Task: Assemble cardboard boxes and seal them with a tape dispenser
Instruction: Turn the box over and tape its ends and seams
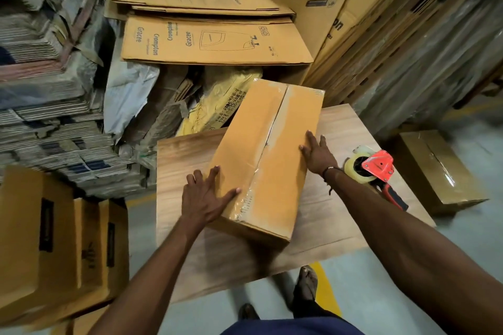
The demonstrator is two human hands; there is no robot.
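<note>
Packing corner of a warehouse

Flattened printed cartons [209,41] lie stacked at top centre, bundled cardboard [46,106] towers on the left, wrapped stacks [424,62] fill the upper right, and there's bare concrete floor [462,258] with a yellow line [325,288] at bottom centre.

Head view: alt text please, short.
Both hands, left hand and right hand, rest flat on a taped brown cardboard box lying on a light wooden table. A red tape dispenser lies on the table to the right, untouched.

A taped brown cardboard box [261,160] is set on a wooden table [340,128], a red-handled tape dispenser [378,174] laid at its right.
</note>
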